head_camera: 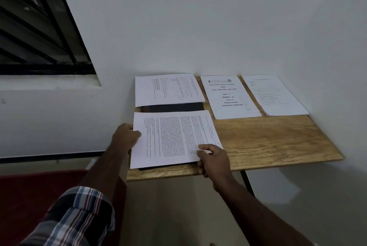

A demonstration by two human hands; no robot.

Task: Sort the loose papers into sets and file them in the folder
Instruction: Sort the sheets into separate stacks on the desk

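Wooden table [278, 140] against a white wall, four paper stacks laid out, window [39, 27] at left. Nearest set of papers [174, 138] gripped at its left edge by the left hand [125, 138] and pinched at its near right corner by the right hand [213, 158], lying over a dark folder [172, 107]. Apparently squaring one sorted set; next, likely opening the folder and sliding it in without fanning the sheets.
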